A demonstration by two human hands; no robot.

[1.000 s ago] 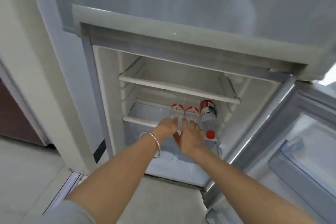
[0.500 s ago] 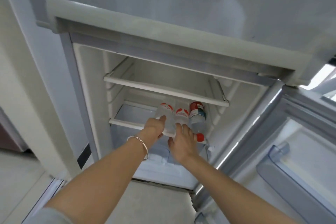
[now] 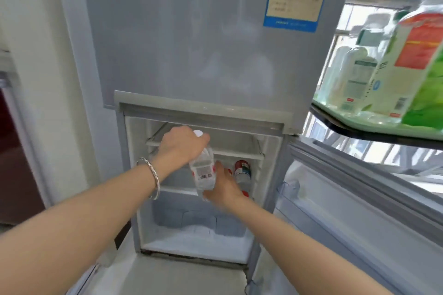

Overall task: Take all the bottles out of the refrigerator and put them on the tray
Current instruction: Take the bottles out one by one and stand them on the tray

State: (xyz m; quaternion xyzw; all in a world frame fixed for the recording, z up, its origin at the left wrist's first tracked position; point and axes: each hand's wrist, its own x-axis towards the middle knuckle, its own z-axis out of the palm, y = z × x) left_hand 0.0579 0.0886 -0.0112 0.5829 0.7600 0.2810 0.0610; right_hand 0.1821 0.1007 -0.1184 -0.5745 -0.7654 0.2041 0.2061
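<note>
One clear bottle (image 3: 202,171), near-upright at frame centre, is gripped by its neck in the left hand (image 3: 182,148), with the tray (image 3: 359,122) at upper right; whether the blurred right hand (image 3: 224,190) grips anything is unclear.

Left hand (image 3: 182,148) has apparently lifted bottle (image 3: 203,172) off shelf (image 3: 177,190).

The right hand (image 3: 225,191) is blurred and partly hidden behind the water bottle (image 3: 202,171), so its grip can't be made out, and the green-labelled bottle (image 3: 417,60) is cut off at the right edge.
</note>
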